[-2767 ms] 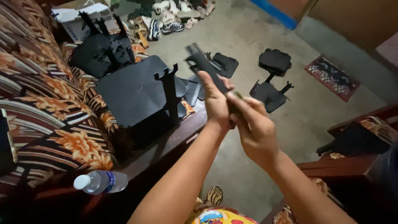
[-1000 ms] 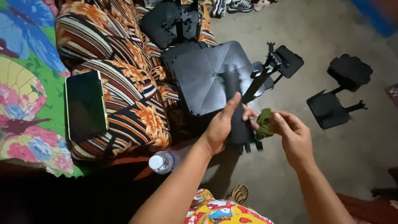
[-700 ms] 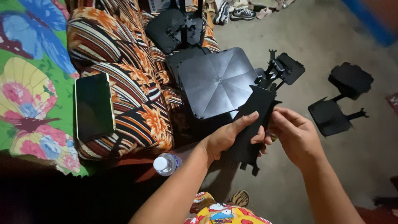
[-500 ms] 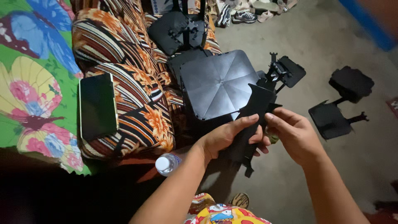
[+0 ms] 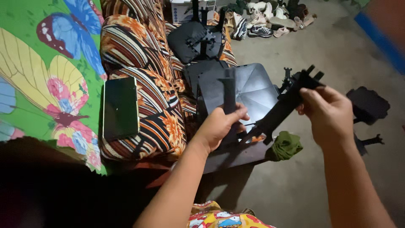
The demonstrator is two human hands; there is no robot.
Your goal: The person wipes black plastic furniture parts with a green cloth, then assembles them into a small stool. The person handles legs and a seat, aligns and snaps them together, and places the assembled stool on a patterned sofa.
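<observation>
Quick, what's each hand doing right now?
Left hand: closed on upright black strip.
Right hand: closed on black bracket piece.

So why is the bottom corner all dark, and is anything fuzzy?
Head view: the bottom left is deep shadow, with light falling on the couch and floor; the black part and the right hand look slightly soft, the shoes far off lack detail; the left hand is fairly clear.
</observation>
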